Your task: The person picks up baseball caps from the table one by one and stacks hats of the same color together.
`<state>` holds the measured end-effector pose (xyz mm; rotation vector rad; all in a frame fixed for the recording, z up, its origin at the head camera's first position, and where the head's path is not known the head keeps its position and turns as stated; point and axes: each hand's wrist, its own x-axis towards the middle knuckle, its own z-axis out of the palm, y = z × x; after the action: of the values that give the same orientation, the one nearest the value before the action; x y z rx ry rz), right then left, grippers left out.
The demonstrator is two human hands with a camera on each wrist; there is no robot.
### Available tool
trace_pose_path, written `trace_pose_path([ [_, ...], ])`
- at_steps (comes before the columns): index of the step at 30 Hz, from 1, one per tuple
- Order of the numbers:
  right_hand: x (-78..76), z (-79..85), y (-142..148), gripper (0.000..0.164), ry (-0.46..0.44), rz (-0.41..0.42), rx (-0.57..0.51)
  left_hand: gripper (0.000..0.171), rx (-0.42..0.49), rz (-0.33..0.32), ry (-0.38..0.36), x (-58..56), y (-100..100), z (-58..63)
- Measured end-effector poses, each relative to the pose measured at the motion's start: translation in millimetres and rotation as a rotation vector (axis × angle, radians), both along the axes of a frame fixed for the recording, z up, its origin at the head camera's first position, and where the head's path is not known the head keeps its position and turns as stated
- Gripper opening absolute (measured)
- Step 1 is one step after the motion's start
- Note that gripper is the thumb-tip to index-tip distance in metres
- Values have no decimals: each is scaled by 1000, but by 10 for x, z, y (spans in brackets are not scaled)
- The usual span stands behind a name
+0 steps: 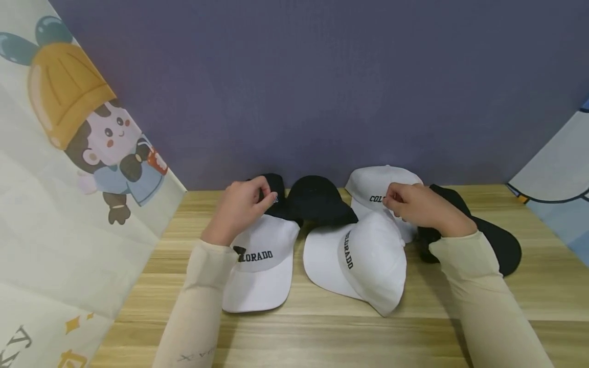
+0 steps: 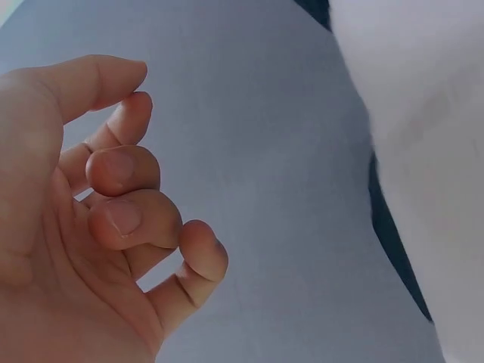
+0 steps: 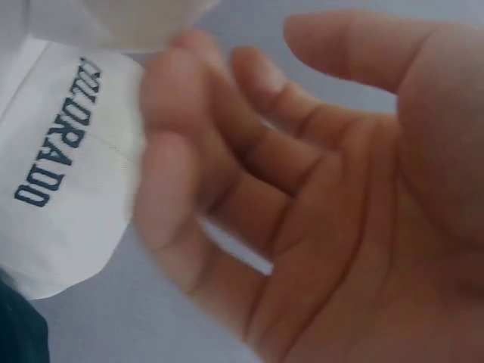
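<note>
My left hand (image 1: 239, 209), fingers loosely bent and holding nothing, hovers over a white baseball cap (image 1: 259, 291) lettered COLORADO and partly covers a black cap (image 1: 274, 183) behind it. In the left wrist view, thumb and index fingertip are close together. The right hand (image 1: 416, 204) is empty too, its fingers half curled. It overlaps the back white cap (image 1: 368, 181) in the head view, and that cap's COLORADO lettering is partly hidden. Between the hands, another white cap (image 1: 377, 260) lies with its brim to the left.
A black cap (image 1: 317, 199) sits at the back between the white ones. On the right, black headwear (image 1: 499, 245) is partly hidden by the right forearm. Everything lies on a wood-grain table (image 1: 294, 337) against a dark blue-grey wall (image 1: 322, 87). A cartoon-printed sheet (image 1: 46, 214) borders the left.
</note>
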<state>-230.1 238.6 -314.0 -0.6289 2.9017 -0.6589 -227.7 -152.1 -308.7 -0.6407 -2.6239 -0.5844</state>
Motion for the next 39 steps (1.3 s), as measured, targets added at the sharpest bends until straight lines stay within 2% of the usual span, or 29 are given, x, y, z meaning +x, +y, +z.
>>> trace_pose_path([
  [5,49,21,-9,40,-81,29,3,16,-12,-33,7,58,134,4],
  [8,88,46,-18,49,-162,0,-4,16,-23,-52,10,77,214,-17],
  [12,135,73,-38,59,-316,-44,-54,15,-43,-76,10,99,323,-63],
  [15,152,82,-55,64,-357,-48,-83,14,-52,-106,1,118,411,-102],
  [21,164,102,-91,66,-362,-51,-170,11,-57,-184,-14,155,582,-186],
  [26,161,121,-109,63,-282,-23,-251,11,-89,-245,-6,169,689,-248],
  [28,156,125,-123,62,-238,-21,-269,11,-98,-250,3,171,711,-268],
  [34,138,134,-161,63,-180,-24,-296,11,-101,-246,12,172,730,-282],
  [39,123,128,-174,63,-128,34,-312,12,-109,-251,4,183,737,-280],
])
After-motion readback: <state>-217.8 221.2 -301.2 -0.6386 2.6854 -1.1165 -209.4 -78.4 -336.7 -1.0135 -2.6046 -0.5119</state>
